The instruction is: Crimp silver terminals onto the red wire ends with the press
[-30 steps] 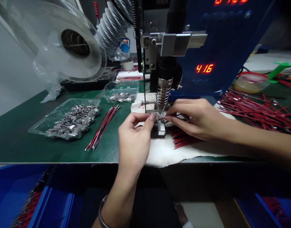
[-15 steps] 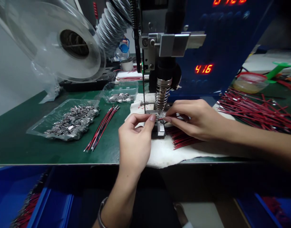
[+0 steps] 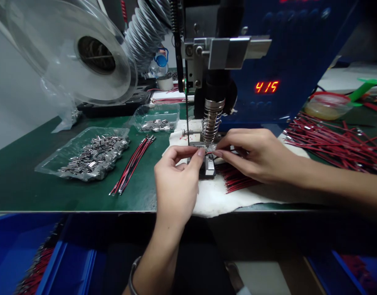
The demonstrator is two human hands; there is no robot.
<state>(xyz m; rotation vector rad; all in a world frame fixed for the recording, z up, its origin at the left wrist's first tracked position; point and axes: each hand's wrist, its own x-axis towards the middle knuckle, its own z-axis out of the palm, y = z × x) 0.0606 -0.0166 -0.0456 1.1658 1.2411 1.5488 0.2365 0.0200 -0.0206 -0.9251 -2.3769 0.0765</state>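
Observation:
My left hand (image 3: 179, 176) is closed in a pinch at the machine's small metal base (image 3: 209, 166); what sits between thumb and forefinger is too small and covered to make out. Just to its right, my right hand (image 3: 256, 155) pinches a thin red wire (image 3: 209, 153) whose end reaches toward the left fingertips. Both pairs of fingertips are close together, directly below the spring-wrapped press head (image 3: 213, 119). Beneath my right hand, a bundle of red wires (image 3: 237, 182) lies on a white cloth (image 3: 209, 203), partly hidden by the palm.
To the left, a clear tray (image 3: 46, 164) holds many metal pieces, beside a row of red and black wires (image 3: 133, 164). A second clear tray (image 3: 139, 116) stands behind. At right lies a heap of red wires (image 3: 332, 143). The blue machine (image 3: 286, 49) rises behind my hands.
The lower red display has gone from 416 to 415. The view has shifted slightly; both hands keep nearly the same pinched pose at the machine.

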